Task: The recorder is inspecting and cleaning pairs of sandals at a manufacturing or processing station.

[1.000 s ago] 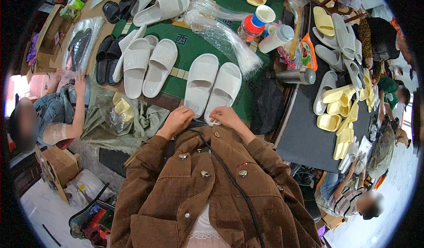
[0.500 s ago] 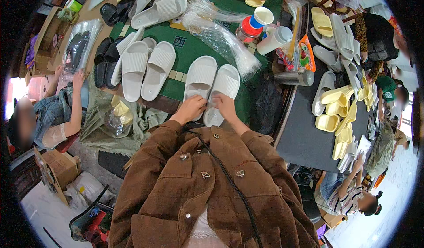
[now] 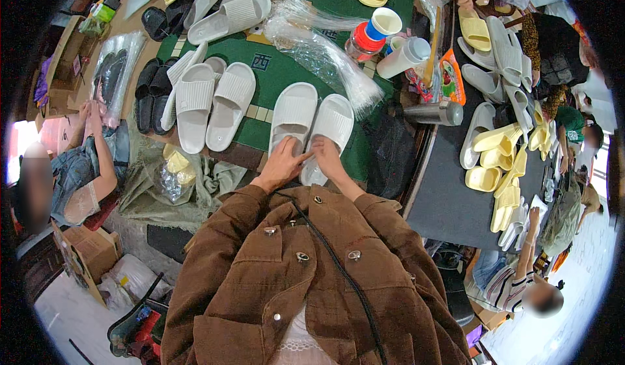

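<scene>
White slippers (image 3: 311, 127), a pair of them, sit side by side at the centre of the frame on the green table mat (image 3: 273, 72), toes pointing to the top. From the head view I see the left hand (image 3: 281, 163) laid on the heel of the left slipper of the pair, fingers spread flat over it, and I can't tell whether they pinch it. The right hand (image 3: 327, 157) rests on the heel end of the right slipper, fingers curled down over its edge; a true grasp I cannot confirm. The two hands touch each other just below centre. Both brown jacket sleeves (image 3: 241, 235) come up from the lower edge.

Left of centre lies a second white pair (image 3: 211, 101), and further left black slippers (image 3: 151, 95). A bundle of clear plastic bags (image 3: 325, 56) fans out above the held pair. Upper right of centre stand cups (image 3: 384, 30). Down the right side, yellow slippers (image 3: 501, 163) are heaped on a dark table (image 3: 443, 202). At the left edge, another person's hand (image 3: 88, 111) reaches toward a plastic-wrapped pack (image 3: 114, 72).
</scene>
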The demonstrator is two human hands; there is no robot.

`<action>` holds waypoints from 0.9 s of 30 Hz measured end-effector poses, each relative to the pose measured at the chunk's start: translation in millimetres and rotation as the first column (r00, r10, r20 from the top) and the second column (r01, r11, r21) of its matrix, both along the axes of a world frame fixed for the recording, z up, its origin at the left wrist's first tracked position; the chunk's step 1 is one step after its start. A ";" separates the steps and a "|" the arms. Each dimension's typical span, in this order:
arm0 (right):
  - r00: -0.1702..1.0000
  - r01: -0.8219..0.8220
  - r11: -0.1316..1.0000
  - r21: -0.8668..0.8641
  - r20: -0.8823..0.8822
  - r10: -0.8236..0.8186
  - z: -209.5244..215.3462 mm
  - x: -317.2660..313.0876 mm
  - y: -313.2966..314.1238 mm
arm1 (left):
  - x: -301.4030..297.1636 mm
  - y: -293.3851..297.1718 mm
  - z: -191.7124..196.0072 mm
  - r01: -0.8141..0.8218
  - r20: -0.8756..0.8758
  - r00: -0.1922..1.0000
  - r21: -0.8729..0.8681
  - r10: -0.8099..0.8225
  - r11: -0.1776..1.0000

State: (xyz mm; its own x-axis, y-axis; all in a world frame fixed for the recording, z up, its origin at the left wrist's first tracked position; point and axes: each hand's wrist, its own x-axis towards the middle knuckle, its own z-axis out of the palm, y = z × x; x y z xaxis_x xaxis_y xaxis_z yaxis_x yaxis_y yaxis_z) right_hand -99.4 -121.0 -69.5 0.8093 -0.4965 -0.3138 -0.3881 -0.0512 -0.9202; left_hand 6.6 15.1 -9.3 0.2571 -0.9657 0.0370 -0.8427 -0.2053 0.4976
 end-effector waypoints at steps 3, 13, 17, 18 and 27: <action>1.000 -0.015 0.998 0.054 -0.016 0.016 5.3 4.4 0.3 | 1.7 2.6 -6.6 -0.030 0.041 0.999 0.038 0.029 0.999; 0.998 -0.017 0.997 0.082 0.057 0.012 5.8 -1.8 2.1 | -2.8 -13.4 -23.0 -0.086 -0.023 0.996 -0.044 0.085 0.995; 0.998 -0.046 0.992 0.120 0.037 0.041 26.3 -10.9 -4.0 | -5.6 -21.3 -28.6 -0.093 0.004 0.996 -0.067 0.093 0.993; 0.993 -0.122 0.992 0.017 0.003 0.122 40.2 -13.8 -6.6 | -6.0 -21.9 -29.6 -0.104 0.026 0.994 -0.060 0.106 0.993; 0.999 -0.042 0.994 -0.100 -0.035 0.039 79.5 -3.6 -77.3 | -7.2 -37.4 -33.5 -0.095 0.113 0.990 0.052 0.089 0.994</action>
